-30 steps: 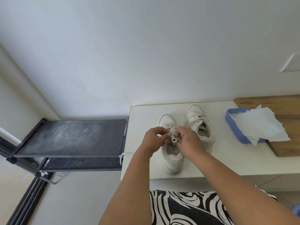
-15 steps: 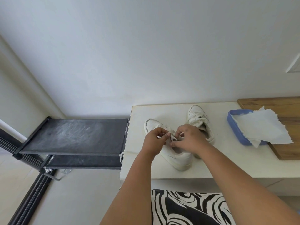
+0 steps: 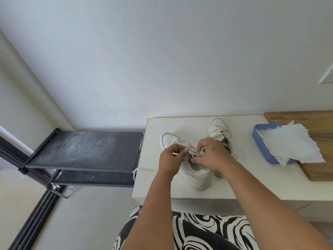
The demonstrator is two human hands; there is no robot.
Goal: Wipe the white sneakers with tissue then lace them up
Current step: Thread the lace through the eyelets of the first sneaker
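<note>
Nearest the camera, a black-and-white swirl-patterned garment (image 3: 198, 230) is seen. Beyond it, on the white table (image 3: 252, 177), the near sneaker (image 3: 194, 172) is lain at an angle, toe to the far left. Its lace (image 3: 193, 153) is pinched by the left hand (image 3: 171, 157) and by the right hand (image 3: 210, 154) (fingers curled over the tongue). Just behind is set the second sneaker (image 3: 219, 130) — laces loose. Farther right, tissue (image 3: 290, 145) is draped over a blue tray (image 3: 259, 141) beside a wooden board (image 3: 315, 123).
</note>
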